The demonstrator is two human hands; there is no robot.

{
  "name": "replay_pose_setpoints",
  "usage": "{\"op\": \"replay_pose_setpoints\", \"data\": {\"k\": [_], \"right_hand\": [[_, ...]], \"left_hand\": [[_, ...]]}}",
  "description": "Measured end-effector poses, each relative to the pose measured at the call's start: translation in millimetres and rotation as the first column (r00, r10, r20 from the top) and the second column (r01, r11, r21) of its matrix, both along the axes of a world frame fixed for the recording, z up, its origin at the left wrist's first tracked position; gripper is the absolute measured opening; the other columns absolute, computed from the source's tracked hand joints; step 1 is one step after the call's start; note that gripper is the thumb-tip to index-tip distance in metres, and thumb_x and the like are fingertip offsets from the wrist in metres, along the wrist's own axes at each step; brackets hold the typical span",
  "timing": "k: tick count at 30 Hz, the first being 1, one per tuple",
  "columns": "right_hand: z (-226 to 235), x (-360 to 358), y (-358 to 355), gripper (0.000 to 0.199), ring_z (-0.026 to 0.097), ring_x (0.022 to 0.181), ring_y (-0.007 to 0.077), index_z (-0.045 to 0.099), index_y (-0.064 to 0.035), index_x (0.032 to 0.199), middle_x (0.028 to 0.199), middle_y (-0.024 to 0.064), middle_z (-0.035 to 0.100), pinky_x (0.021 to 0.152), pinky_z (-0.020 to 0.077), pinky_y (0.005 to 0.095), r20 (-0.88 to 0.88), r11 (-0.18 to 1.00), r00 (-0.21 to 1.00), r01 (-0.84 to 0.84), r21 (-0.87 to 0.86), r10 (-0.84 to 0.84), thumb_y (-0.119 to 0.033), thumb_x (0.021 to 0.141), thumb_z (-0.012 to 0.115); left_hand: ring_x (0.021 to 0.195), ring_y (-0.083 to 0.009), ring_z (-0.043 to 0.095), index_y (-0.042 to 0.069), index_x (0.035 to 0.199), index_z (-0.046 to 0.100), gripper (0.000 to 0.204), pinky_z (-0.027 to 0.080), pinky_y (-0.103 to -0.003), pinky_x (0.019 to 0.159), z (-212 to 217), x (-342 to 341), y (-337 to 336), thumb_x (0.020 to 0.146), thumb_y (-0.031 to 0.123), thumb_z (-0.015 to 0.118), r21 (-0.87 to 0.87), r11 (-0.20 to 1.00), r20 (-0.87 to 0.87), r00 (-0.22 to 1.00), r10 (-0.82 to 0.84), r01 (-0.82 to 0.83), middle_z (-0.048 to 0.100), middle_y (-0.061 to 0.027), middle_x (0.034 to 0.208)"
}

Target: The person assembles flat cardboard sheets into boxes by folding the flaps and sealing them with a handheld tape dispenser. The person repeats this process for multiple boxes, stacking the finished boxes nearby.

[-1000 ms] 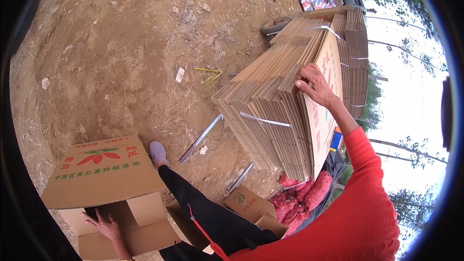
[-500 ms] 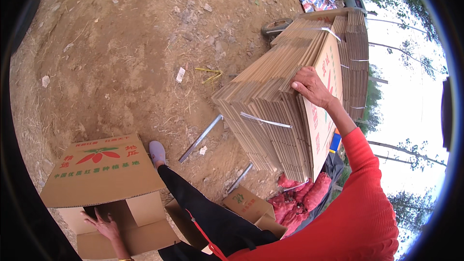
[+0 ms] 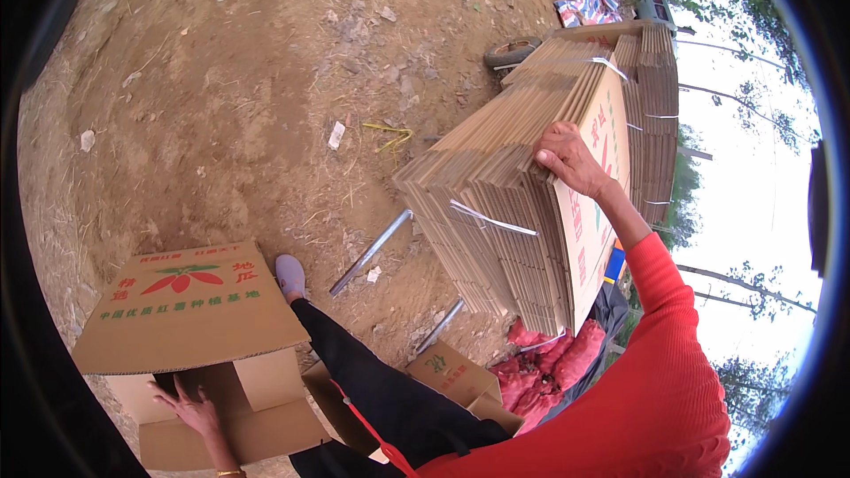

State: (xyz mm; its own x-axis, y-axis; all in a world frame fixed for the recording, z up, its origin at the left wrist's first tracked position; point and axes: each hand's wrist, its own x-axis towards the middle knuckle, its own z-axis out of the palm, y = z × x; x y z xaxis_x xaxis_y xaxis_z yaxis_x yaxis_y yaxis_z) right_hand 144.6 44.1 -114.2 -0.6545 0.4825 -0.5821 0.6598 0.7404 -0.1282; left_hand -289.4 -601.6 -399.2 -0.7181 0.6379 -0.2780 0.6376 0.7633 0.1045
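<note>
We note little change, hence no visible progress: right hand (image 3: pixel 571 159) grips the flattened cartons' upper edge (image 3: pixel 522 212); left hand (image 3: pixel 193 409), splayed, perhaps touches the erected carton (image 3: pixel 190 327).

The brown dirt ground (image 3: pixel 221 142) bears a white scrap (image 3: pixel 336 134) and yellow strip (image 3: pixel 388 129).

The right hand (image 3: pixel 571 159) curls over an edge of the cardboard stack (image 3: pixel 509 252); the right arm (image 3: pixel 660 274) slants in from the stack's lower right; the left hand (image 3: pixel 195 409), well left of the stack, splays its fingers (image 3: pixel 181 389).
</note>
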Motion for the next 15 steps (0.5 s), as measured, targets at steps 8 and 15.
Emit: {"op": "replay_pose_setpoints", "data": {"k": [8, 15], "right_hand": [[-10.1, -3.4, -8.9, 0.043, 0.05, 0.085, 0.026, 0.062, -0.0058, 0.081, 0.076, 0.0083, 0.052, 0.09, 0.0323, 0.0404, -0.071, 0.991, 0.996, -0.04, 0.131, 0.049, -0.041, 0.096, 0.043], [-26.8, -28.5, -33.4, 0.026, 0.051, 0.091, 0.0283, 0.064, -0.0044, 0.096, 0.086, 0.0101, 0.055, 0.087, 0.0362, 0.0404, -0.188, 0.952, 0.982, 0.029, 0.304, 0.03, -0.028, 0.092, 0.053]], "left_hand": [[0.137, -0.0528, 0.011, 0.017, 0.136, 0.047, 0.067, 0.034, -0.058, 0.104, 4.6, 3.4, 10.3, 0.074, 0.009, 0.069, -0.088, 0.991, 0.079, 0.991, 0.105, -0.098, 0.003, -0.0153, 0.156], [0.136, -0.0552, 0.01, 0.01, 0.131, 0.052, 0.061, 0.031, -0.057, 0.107, 24.8, 0.2, 33.9, 0.074, 0.017, 0.07, -0.168, 0.98, 0.09, 0.989, 0.119, -0.103, 0.001, -0.0203, 0.155]]}}
